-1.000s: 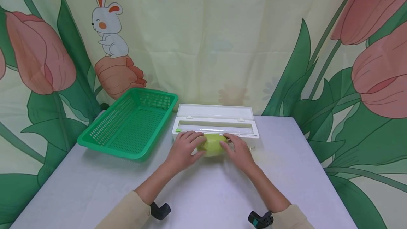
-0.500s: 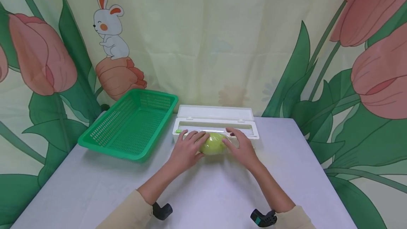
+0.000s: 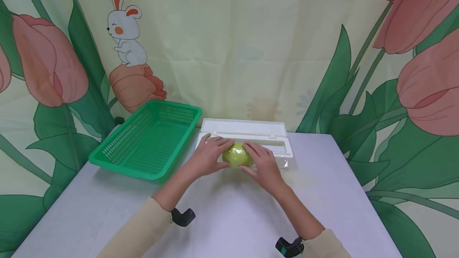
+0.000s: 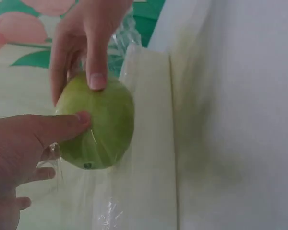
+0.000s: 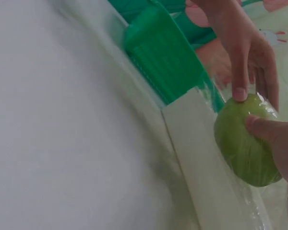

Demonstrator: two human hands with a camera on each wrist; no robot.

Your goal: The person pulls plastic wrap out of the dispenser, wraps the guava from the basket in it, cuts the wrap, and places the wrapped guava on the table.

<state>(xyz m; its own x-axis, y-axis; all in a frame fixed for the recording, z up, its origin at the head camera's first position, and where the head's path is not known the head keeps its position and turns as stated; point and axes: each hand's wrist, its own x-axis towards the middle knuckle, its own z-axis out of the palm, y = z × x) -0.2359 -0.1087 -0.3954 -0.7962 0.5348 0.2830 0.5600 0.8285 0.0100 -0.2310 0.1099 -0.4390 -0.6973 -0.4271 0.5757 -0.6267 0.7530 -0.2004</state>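
A smooth, yellow-green oval fruit (image 3: pixel 236 155) is held between both hands over the front of a white cling film dispenser (image 3: pixel 283 147). My left hand (image 3: pixel 208 157) grips its left side, with the thumb pressed on the skin in the left wrist view. The right hand (image 3: pixel 264 168) grips the other side, thumb toward me and fingers over the top. Clear cling film (image 4: pixel 120 48) lies over the fruit (image 4: pixel 98 122) and trails past it at both sides. A small dark scar marks one end of the fruit. The undersides of the fingers are partly hidden.
A green perforated basket (image 3: pixel 179 158) stands left of the dispenser. The dispenser's white lid (image 3: pixel 244 127) is raised at the back, near a curtain (image 3: pixel 265 51) printed with tulips and a rabbit. A white cloth (image 3: pixel 229 226) covers the table.
The fruit has turned and moved slightly away from me, toward the dispenser. My right fingers, loosely spread half a second ago, now hold it closely. The left hand has moved forward with it.
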